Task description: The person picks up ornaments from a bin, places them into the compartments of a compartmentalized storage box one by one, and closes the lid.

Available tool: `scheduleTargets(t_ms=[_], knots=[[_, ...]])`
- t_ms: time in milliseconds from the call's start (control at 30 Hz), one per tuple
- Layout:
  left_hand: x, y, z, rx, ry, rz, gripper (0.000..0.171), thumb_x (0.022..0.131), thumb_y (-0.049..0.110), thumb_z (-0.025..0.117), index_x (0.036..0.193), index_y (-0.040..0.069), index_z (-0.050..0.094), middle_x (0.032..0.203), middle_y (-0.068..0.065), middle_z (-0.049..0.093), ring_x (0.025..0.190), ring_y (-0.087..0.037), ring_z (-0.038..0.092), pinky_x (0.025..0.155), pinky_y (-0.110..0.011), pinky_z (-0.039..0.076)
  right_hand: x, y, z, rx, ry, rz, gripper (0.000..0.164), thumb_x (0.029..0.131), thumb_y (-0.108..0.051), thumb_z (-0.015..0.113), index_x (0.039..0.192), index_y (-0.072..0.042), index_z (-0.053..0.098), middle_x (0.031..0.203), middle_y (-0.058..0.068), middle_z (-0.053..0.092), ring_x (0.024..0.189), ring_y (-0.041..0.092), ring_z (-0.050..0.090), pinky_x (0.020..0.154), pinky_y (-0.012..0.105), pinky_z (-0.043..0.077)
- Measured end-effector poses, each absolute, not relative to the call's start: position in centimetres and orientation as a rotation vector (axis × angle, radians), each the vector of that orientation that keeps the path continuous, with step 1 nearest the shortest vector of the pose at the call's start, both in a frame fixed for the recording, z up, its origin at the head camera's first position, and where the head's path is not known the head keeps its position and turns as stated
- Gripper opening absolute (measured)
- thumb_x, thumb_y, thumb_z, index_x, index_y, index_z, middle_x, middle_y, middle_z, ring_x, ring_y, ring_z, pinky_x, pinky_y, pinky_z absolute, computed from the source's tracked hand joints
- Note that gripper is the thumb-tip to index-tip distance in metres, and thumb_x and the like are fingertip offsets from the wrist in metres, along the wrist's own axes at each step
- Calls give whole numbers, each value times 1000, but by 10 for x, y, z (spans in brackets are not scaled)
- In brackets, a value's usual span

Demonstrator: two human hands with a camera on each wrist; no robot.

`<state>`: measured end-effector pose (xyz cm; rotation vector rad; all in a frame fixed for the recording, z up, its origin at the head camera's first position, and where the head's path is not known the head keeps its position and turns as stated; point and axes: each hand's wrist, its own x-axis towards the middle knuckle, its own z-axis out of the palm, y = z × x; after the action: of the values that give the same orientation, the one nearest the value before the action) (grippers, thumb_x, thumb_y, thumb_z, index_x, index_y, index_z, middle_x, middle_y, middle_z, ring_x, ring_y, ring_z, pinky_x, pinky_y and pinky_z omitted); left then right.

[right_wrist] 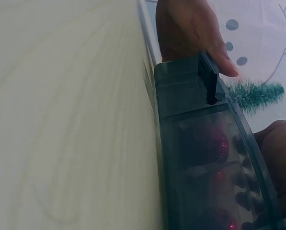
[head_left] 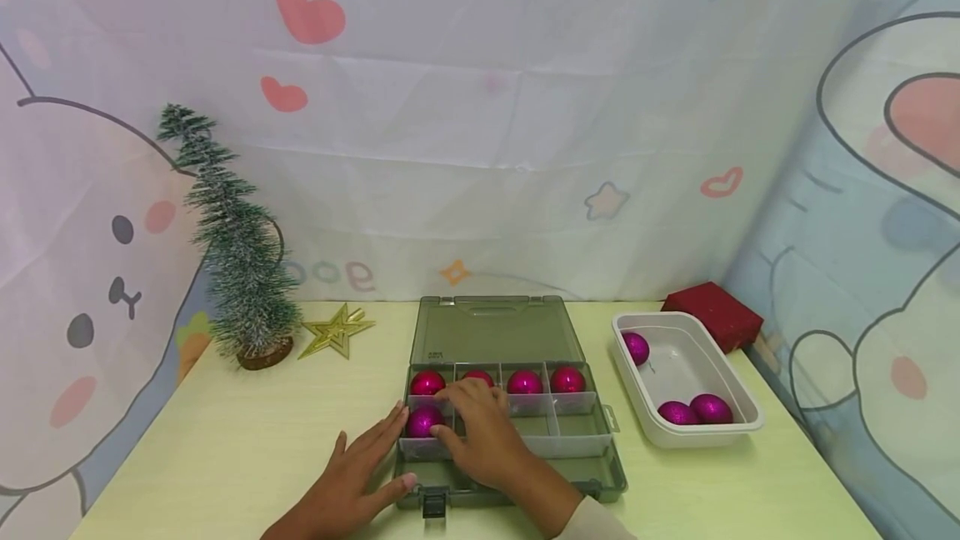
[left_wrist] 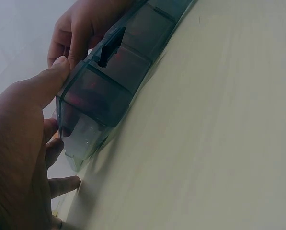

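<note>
A grey-green see-through divided box (head_left: 517,494) lies on the table with its lid (head_left: 495,332) folded back. Several shiny magenta Christmas balls fill its back row, one (head_left: 567,379) in the rightmost compartment. A purple ball (head_left: 423,422) sits in the leftmost compartment of the second row. My right hand (head_left: 483,432) reaches over the box, with thumb and index finger curled at this ball's right side. My left hand (head_left: 356,473) lies along the box's left edge, fingers extended; its thumb touches the front left corner in the left wrist view, beside the box (left_wrist: 104,91).
At the right stands a white tub (head_left: 712,438) with purple glitter balls (head_left: 711,408) inside. Behind it lies a dark red block (head_left: 712,315). A small frosted tree (head_left: 243,273) and a gold star (head_left: 337,332) are at the back left. A printed cloth hangs behind.
</note>
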<state>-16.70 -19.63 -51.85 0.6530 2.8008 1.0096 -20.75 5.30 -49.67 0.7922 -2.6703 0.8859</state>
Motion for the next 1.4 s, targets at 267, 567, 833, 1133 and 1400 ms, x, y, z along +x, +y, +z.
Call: scheduleTargets(t_ms=[267,567,833,1133,1400], knots=[[-166,-197,-519,651,2792,1027,82,110,50,64,177,25,23,185,-3,20,166,-45,30,113,-98,2,-208,56,-488,840,-2665,918,44,101,-28,82,141,-15,67,144,4,63,144,28,53,116,71,37],[-165,-197,-518,628,2754,1068,82,110,48,64,177,24,23,185,-4,18,167,-47,27,113,-97,-3,-212,89,-467,771,-2613,992,49,97,-24,85,141,-13,69,146,10,64,144,34,55,113,71,37],[-166,-197,-519,625,2749,1054,82,110,48,63,177,24,22,185,-4,17,168,-47,26,114,-96,-4,-215,136,-464,609,-2566,1011,46,94,-16,88,137,-11,71,144,12,66,141,39,59,110,73,35],[-167,-197,-520,619,2740,1062,83,110,49,64,177,25,21,185,-3,17,168,-46,24,114,-96,-5,-213,181,-467,503,-2585,953,45,97,-22,86,139,-15,71,147,11,65,143,39,56,111,76,35],[-167,-196,-519,626,2749,1068,82,110,47,64,177,24,22,185,-4,18,168,-45,25,114,-96,-3,-212,211,-466,439,-2584,931,44,97,-20,85,138,-15,71,145,15,65,142,43,59,107,77,33]])
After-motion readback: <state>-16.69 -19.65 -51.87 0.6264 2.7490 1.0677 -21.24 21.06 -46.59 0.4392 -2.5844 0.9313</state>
